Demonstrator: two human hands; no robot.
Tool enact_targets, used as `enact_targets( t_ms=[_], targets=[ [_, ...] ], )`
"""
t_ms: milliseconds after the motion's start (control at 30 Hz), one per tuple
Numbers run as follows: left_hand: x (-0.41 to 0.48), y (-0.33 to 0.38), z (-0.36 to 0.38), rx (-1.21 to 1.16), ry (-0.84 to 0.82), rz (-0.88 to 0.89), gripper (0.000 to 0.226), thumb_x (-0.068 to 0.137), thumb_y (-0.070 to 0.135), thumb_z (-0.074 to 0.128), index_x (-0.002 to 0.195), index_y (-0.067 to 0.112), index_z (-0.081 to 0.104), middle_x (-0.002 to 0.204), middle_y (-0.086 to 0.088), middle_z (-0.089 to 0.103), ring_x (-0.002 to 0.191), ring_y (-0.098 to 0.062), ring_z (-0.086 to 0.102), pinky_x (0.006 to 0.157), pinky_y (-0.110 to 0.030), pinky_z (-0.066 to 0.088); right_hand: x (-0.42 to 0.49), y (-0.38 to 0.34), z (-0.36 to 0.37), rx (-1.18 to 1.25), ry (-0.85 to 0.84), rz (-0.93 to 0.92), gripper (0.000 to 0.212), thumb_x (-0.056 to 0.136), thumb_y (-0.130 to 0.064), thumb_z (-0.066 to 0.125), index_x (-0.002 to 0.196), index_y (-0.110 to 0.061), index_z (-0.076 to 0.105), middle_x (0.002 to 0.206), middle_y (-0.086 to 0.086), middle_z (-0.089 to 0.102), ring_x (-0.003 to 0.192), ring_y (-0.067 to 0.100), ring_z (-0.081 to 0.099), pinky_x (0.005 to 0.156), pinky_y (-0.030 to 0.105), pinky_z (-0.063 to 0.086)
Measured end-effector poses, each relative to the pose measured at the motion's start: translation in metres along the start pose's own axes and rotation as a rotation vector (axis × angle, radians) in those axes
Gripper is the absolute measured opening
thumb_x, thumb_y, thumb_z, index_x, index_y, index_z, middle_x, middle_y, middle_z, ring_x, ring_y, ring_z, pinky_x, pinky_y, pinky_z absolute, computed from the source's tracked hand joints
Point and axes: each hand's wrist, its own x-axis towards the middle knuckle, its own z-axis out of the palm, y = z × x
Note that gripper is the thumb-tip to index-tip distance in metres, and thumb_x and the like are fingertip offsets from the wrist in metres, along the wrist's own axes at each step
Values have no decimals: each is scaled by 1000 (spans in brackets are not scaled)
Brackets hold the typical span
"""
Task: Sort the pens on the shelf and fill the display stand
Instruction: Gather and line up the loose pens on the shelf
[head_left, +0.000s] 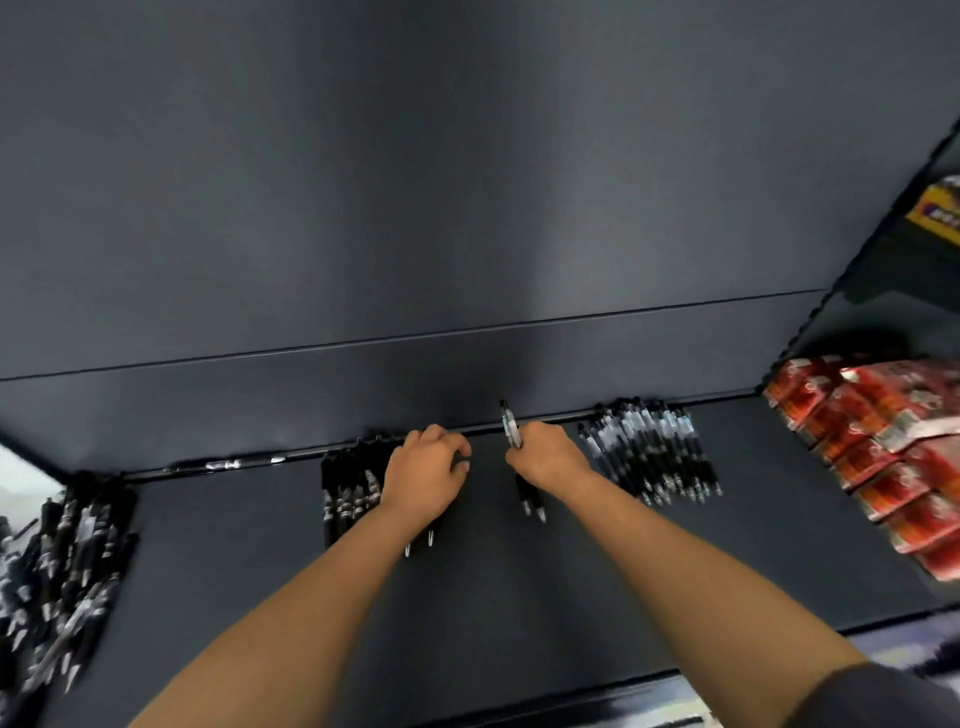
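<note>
On a dark shelf (260, 571), my left hand (428, 478) rests with curled fingers on a row of black pens (348, 499) near the back edge; their silver tips poke out below my wrist. My right hand (545, 454) grips a black and clear pen (510, 423) that sticks up against the back wall, and two more pens (532, 501) lie under that hand. A neat row of clear-and-black pens (649, 449) lies to the right. A loose heap of black pens (57, 582) sits at the far left.
Red packets (883, 447) are stacked at the shelf's right end. A yellow package (935, 213) sits on a higher shelf at right. A single pen (228, 463) lies along the back edge at left. The dark back panel (467, 208) rises behind.
</note>
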Motion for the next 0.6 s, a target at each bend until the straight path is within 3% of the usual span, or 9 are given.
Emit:
enact_targets(
  t_ms=[233, 367, 433, 500, 600],
  targets=[
    [41, 50, 18, -73, -58, 188, 19, 93, 27, 49, 109, 25, 59, 107, 3, 57, 104, -19, 50, 86, -32, 40, 1, 59, -43, -23, 119, 180, 20, 89, -18, 51, 102, -6, 59, 111, 17, 61, 102, 33, 59, 76, 33, 45],
    [49, 64, 27, -99, -101, 218, 18, 93, 26, 50, 107, 25, 60, 103, 4, 59, 101, -19, 51, 85, -32, 43, 1, 88, -63, -120, 93, 275, 24, 90, -13, 46, 111, -6, 56, 121, 16, 58, 110, 34, 56, 80, 34, 44],
    [52, 66, 31, -83, -107, 217, 18, 93, 26, 50, 107, 25, 61, 103, 4, 60, 100, -19, 52, 83, -30, 41, 3, 101, -72, -153, 65, 301, 20, 91, -10, 43, 106, -7, 54, 120, 14, 57, 105, 34, 56, 77, 34, 43],
    [56, 68, 33, -92, -102, 201, 18, 92, 25, 50, 106, 24, 62, 102, 4, 60, 99, -19, 53, 82, -29, 41, 8, 112, -78, -171, 47, 303, 8, 91, -8, 42, 90, -9, 50, 113, 13, 58, 91, 30, 55, 72, 33, 42],
    [59, 77, 39, -114, -116, 178, 18, 93, 23, 50, 106, 22, 62, 103, 2, 61, 97, -19, 53, 84, -31, 45, 15, 125, -84, -180, 32, 286, 14, 94, -9, 44, 80, -9, 44, 99, 10, 56, 84, 27, 52, 71, 33, 42]
  ],
)
